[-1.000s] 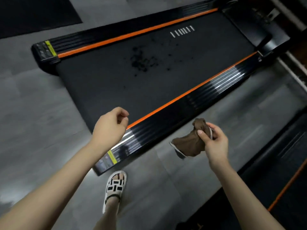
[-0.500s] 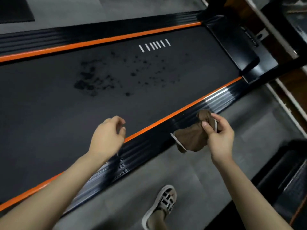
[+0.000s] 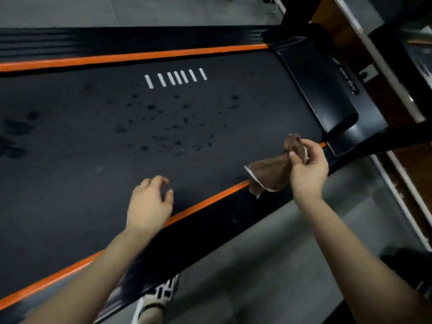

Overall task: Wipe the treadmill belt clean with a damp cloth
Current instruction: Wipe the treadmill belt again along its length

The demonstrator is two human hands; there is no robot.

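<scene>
Right hand [image 3: 308, 169] pinches the bunched brown cloth [image 3: 268, 171] at its top; the rest hangs below the fingers, over the near orange stripe [image 3: 205, 199] at the belt edge, near the motor cover [image 3: 320, 90]. Left hand [image 3: 149, 204] holds nothing, fingers loosely curled above the near side of the treadmill belt [image 3: 70, 160]; contact unclear. Belt is dark with scattered dark spots [image 3: 175, 127] mid-deck, well left of the cloth. Row of white bars [image 3: 175, 78] printed on the belt. Grey floor [image 3: 257, 265], sandalled foot [image 3: 159, 298] beside the black side rail [image 3: 222, 225]. Logo on the cover is too blurred to read.
</scene>
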